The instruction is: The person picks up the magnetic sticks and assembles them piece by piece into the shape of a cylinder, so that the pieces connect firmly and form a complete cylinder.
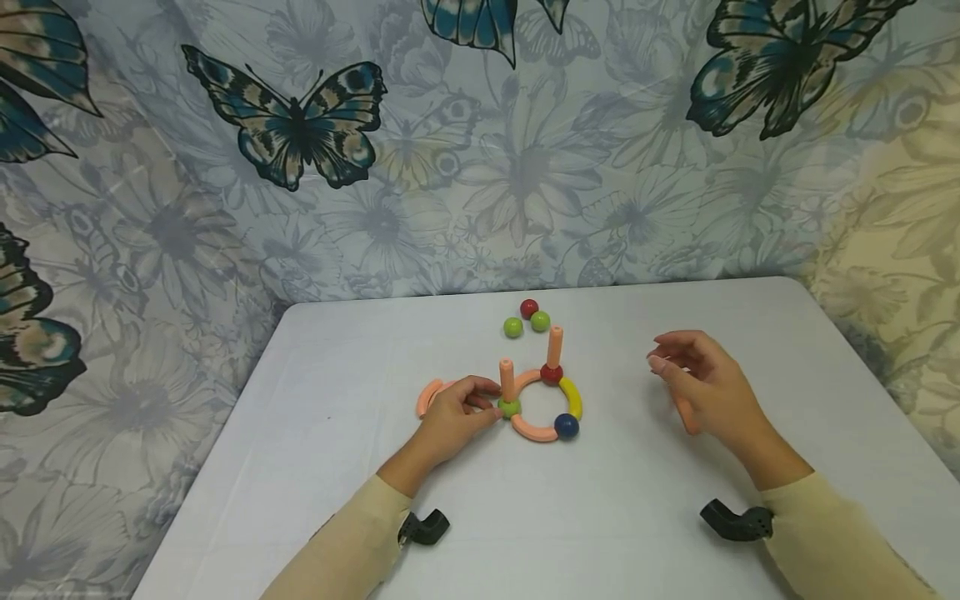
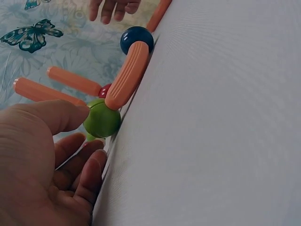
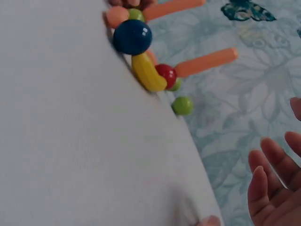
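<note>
Currently, everything sits relative to the toy ring [image 1: 542, 406] mid-surface [image 1: 300, 433]. Left of the ring: a loose peach curved piece [image 1: 427, 397], partly behind the left hand [image 1: 457, 421]. Left hand's fingertips pinch the green ball [image 1: 509, 407] at the ring's left joint; a peach peg [image 1: 507, 379] stands upright on that ball. Ring itself: peach arcs, a yellow arc [image 1: 572, 397], a blue ball [image 1: 566, 427] at its near right, a red ball [image 1: 551, 373] at the far side carrying a second upright peg [image 1: 555, 346]. Behind the ring: two green balls and one red, clustered [image 1: 527, 318]. Right of the ring, well apart: right hand [image 1: 701, 387] lifted off the surface, fingers loosely curled; a peach stick [image 1: 684, 412] shows under it, grip unclear.
</note>
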Motion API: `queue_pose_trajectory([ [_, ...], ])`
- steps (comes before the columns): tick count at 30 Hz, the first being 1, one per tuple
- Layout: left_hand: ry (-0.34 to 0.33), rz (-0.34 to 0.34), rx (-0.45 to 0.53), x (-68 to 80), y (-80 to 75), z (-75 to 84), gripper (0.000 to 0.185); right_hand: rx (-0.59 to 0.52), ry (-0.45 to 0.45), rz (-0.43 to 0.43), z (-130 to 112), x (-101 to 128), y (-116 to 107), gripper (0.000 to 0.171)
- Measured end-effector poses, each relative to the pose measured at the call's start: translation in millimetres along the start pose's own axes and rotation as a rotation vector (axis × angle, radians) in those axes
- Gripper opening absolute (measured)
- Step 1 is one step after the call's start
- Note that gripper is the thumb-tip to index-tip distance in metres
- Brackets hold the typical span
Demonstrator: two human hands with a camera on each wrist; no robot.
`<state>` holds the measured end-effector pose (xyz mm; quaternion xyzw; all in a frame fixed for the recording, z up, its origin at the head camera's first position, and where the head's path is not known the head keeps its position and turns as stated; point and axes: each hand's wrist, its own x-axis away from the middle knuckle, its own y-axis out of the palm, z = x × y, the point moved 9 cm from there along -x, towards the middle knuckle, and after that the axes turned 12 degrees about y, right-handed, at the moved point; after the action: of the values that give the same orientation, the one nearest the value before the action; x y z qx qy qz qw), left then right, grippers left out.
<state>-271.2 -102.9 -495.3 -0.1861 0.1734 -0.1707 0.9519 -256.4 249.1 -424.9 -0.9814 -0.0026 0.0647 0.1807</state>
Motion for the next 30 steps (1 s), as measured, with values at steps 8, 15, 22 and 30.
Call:
queue_pose_trajectory([
  [8, -0.011, -0.002, -0.005, 0.8, 1.0, 1.5, 0.030, 0.087, 0.050, 0.128, 45, -4, -22, 0.036],
  [15, -0.024, -0.008, -0.016, 1.3, 0.2, 2.2, 0.029, 0.114, 0.086, 0.124, 66, -5, -28, 0.040],
  [22, -0.021, -0.011, -0.020, -0.1, -0.6, -1.1, 0.029, 0.286, 0.094, 0.026, 71, -7, -19, 0.048],
  [30, -0.022, -0.020, -0.023, 0.1, -1.1, -0.9, 0.030, 0.415, 0.024, -0.031, 64, -7, -12, 0.066],
])
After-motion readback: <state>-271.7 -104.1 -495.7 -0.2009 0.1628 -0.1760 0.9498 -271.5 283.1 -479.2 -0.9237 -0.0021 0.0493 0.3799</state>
